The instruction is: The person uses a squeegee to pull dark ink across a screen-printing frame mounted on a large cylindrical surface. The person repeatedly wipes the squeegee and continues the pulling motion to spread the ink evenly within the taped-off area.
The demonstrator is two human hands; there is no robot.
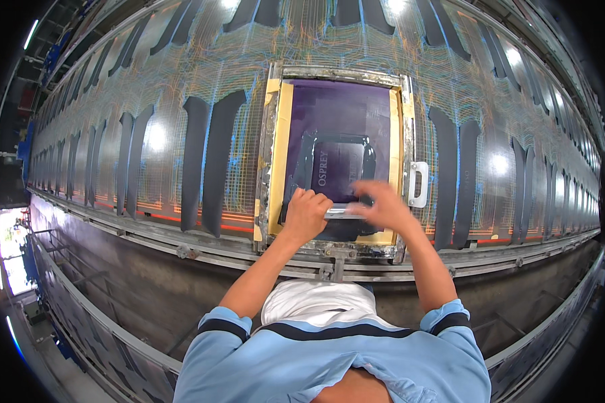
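A screen-printing frame (pixel 274 161) with a purple mesh lies in front of me, its inner edges lined with yellow tape (pixel 282 144). Dark wet ink (pixel 308 151) forms a rounded outline on the mesh around pale lettering. Across the near part of the mesh lies a squeegee with a light metal bar (pixel 337 211). My left hand (pixel 307 213) is closed around the bar's left end. Over its right end is my right hand (pixel 381 207), slightly blurred, thumb and fingers apart. Whether it touches the bar is hard to make out.
The long printing table (pixel 168 148) carries rows of dark cut fabric pieces (pixel 225 144) over coloured guide lines. A white handle (pixel 418 185) sticks out from the frame's right side. A metal rail (pixel 215 254) runs along the near edge. Another table (pixel 101 309) stands behind at the left.
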